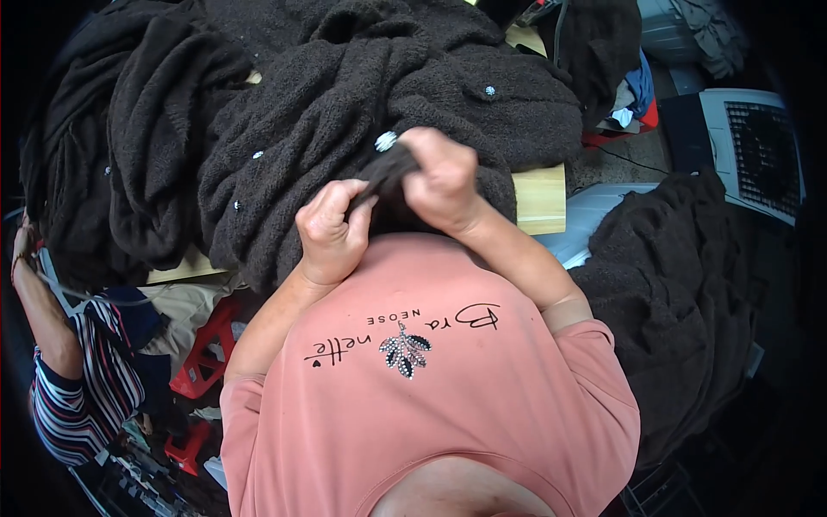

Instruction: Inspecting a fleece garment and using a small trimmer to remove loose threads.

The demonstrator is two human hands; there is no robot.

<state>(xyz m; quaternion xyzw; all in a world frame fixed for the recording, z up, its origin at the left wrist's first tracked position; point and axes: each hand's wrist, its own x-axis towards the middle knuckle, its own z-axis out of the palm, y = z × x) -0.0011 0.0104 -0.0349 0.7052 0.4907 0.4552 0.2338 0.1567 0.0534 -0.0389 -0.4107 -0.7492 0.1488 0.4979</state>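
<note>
Left hand: the left hand (332,228) is pinching a fold of the dark fuzzy cardigan (345,129), fingers curled tight on the cloth just in front of the pink shirt (431,388).
Right hand: the right hand (444,181) is clenching the same fold from above, knuckles up, almost touching the left hand.
Cardigan: it is lying heaped on the wooden table (541,198), its near edge being pulled up between the two hands.
Button: a shiny button (386,140) is sitting just above the gripped fold; more small ones are dotting the knit.
Feel: it is looking soft, limp and thick, likely light for its bulk and not slippery; it is sagging wherever it is not being held.
Where to hold: pinching the edge band beside the button is likely giving the firmest hold; the loose knit would probably stretch.
Nearby: another dark pile (672,276) is lying to the right; a person in a striped sleeve (77,388) is sitting at the left.
</note>
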